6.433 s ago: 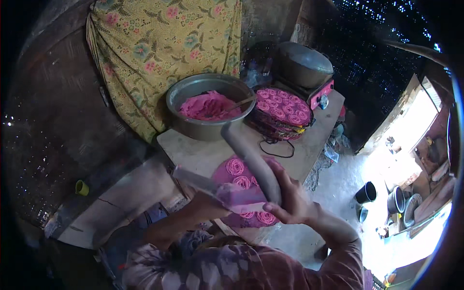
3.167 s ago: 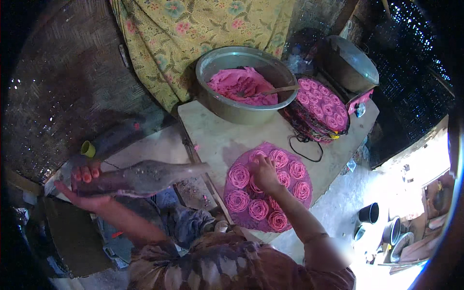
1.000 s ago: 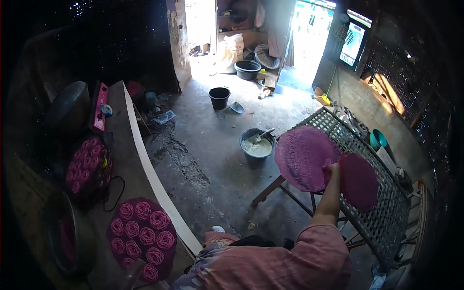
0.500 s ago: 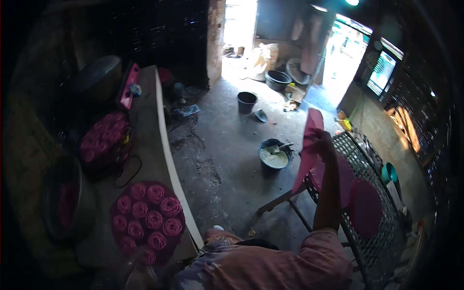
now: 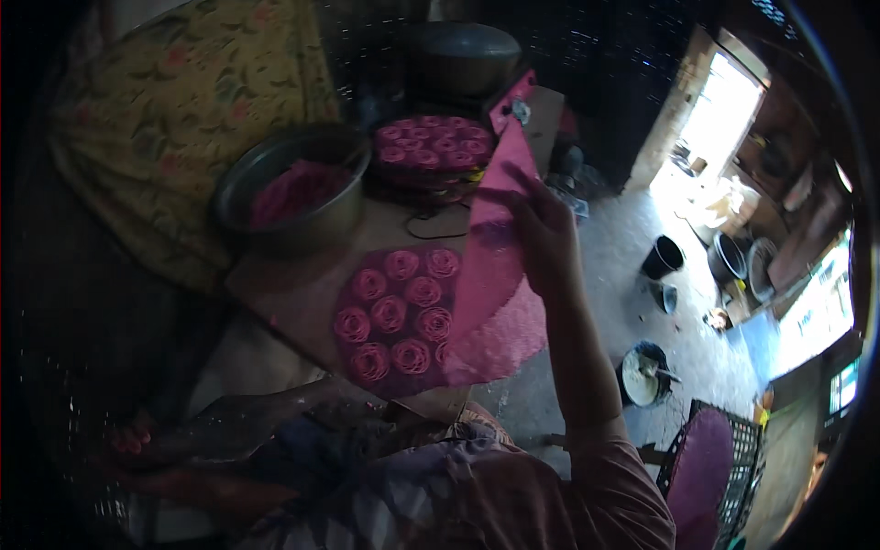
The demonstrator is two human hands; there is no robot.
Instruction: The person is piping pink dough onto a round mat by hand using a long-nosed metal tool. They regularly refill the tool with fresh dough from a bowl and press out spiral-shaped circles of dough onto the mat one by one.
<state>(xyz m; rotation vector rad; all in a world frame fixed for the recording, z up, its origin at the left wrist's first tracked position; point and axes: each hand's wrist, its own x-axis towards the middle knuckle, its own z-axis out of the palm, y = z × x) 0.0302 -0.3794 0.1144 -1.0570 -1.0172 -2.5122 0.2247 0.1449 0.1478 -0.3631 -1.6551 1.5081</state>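
Note:
My right hand (image 5: 543, 225) grips the upper part of a thin pink mat (image 5: 495, 247), held on edge at the right side of a dark round tray (image 5: 385, 341). The tray carries several pink nests of fine strands, and the mat hides part of its right side. Paler pink material (image 5: 502, 341) shows below the mat; whether it is the same piece I cannot tell. At the lower left, in shadow, is what looks like my left hand (image 5: 131, 437), beside a bare leg (image 5: 243, 414). Its fingers are too dim to read.
Behind the tray stand a metal basin (image 5: 240, 229) with pink stuff and a stack of nest-filled trays (image 5: 431, 147). A large dark pot (image 5: 463, 50) is farther back. On the floor sits a bucket of pale paste (image 5: 639, 390). A pink round mat (image 5: 701, 463) lies on the rack at right.
The view has swung left toward the table. My right hand has brought the pink mat from above the rack to the nest-filled tray.

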